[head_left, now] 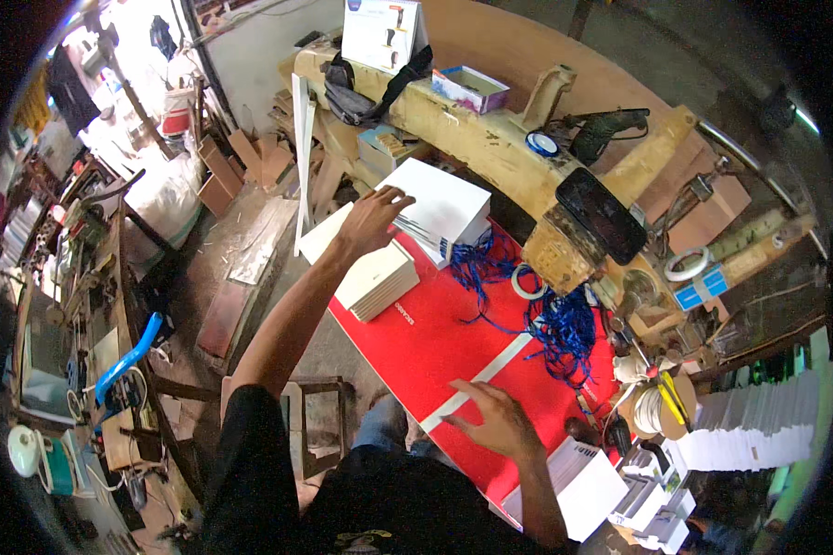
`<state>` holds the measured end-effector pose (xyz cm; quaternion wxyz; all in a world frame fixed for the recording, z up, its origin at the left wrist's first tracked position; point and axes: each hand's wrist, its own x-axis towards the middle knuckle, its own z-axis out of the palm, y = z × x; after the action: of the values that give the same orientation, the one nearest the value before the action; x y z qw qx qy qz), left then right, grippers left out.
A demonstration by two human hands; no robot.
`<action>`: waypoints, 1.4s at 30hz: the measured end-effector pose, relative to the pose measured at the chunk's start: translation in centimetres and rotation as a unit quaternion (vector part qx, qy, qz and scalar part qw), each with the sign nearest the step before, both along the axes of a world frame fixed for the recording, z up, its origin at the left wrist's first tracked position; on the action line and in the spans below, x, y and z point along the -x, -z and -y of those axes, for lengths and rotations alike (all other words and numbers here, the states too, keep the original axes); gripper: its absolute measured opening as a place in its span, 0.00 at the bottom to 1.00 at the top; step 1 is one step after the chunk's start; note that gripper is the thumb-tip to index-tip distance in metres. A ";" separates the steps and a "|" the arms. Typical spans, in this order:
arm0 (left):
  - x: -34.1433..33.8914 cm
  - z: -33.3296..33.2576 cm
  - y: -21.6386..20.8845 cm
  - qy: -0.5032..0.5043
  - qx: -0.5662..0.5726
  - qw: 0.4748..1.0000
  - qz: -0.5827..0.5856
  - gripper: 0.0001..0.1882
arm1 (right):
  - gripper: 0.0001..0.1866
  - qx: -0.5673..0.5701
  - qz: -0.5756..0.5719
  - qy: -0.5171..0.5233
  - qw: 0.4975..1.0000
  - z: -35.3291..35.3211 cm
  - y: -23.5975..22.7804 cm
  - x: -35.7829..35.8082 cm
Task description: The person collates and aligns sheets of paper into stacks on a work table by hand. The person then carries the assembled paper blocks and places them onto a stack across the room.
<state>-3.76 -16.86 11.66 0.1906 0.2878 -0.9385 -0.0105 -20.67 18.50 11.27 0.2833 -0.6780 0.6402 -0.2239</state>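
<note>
My left hand (376, 220) reaches over two stacks, its fingers apart and slightly bent, and nothing shows in its grasp. Below it lies a stack of cream boards (379, 285); just beyond is a stack of white sheets (446, 199) with dark print along one edge. I cannot tell whether the fingertips touch either stack. Over the red tabletop (393, 347), my right hand (500, 424) is open, thumb and fingers spread, beside a pale strip (477, 381) that crosses the red surface. Blue ribbons (565, 333) lie in a tangle beyond it.
A cream machine arm (472, 129) spans the back, with a dark phone (602, 215) on its near end. More white sheets (583, 486) sit by my right forearm. Tall paper stacks (750, 449) stand at right. A wooden stool (315, 430) is below left.
</note>
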 end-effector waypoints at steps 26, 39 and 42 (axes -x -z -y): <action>5.5 14.4 6.3 0.298 0.068 0.921 0.240 0.40 | 0.29 -0.070 0.158 0.318 0.932 14.7 7.3 -8.7; 5.5 14.7 8.8 0.311 0.143 0.940 0.008 0.32 | 0.30 -0.084 0.220 0.314 0.920 16.5 5.4 -8.5; 4.5 15.0 10.9 0.329 0.141 0.934 -0.010 0.32 | 0.32 -0.074 0.190 0.294 0.934 15.6 7.1 -8.9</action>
<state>-8.30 -31.90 0.72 0.2250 -0.0667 -0.9704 0.0571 -11.79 2.93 4.20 0.3704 -0.3818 0.7600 -0.3734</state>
